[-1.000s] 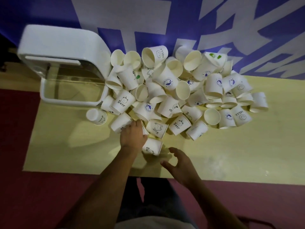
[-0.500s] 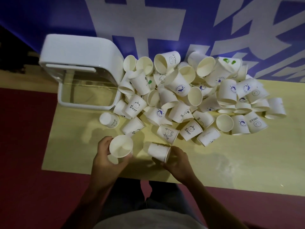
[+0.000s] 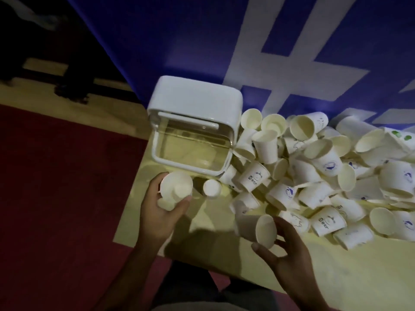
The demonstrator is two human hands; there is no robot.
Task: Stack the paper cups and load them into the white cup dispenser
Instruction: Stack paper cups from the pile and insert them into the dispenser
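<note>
The yellow table (image 3: 336,277) carries a loose heap of paper cups (image 3: 325,176), which crowds against the right side of the white cup dispenser (image 3: 195,117) with its clear window. Nesting the two held cups askew could crush a rim, and a careless sweep could send the heap rolling off the edge. The left hand (image 3: 157,212) curls round a first cup (image 3: 176,187), mouth upward. The right hand (image 3: 289,250) grips a second cup (image 3: 256,227) lying sideways, fingers half closed round it
</note>
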